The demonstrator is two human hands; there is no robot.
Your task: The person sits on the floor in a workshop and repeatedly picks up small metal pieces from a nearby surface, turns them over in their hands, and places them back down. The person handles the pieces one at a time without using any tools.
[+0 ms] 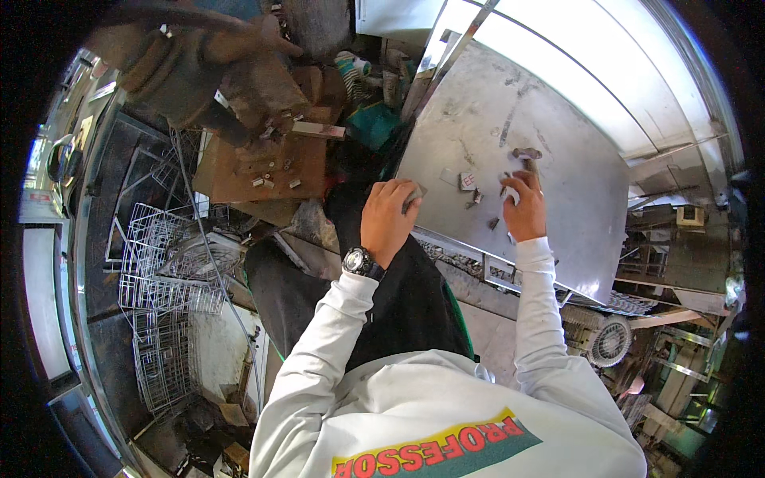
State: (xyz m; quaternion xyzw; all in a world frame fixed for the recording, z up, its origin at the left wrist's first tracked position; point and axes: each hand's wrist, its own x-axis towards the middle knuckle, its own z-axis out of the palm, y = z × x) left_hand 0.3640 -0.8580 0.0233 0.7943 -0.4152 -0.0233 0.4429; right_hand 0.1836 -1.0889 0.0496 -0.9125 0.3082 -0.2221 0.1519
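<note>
A large grey metal sheet [558,135] lies tilted in front of me. My left hand [388,217], with a black wristwatch [360,261] on it, curls over the sheet's near left edge and grips it. My right hand [523,209] rests on the sheet with its fingers closed around a small white object [511,194]; what the object is cannot be told. Small flat metal pieces [470,185] lie on the sheet between my two hands, and a dark scrap [526,153] sits just beyond my right fingertips.
Wire racks [163,271] are piled on the floor at the left. A rusty brown workbench [263,163] with small bits on it stands beyond my left hand. A fan housing [610,341] and metal frames crowd the lower right. A bright panel [574,56] runs behind the sheet.
</note>
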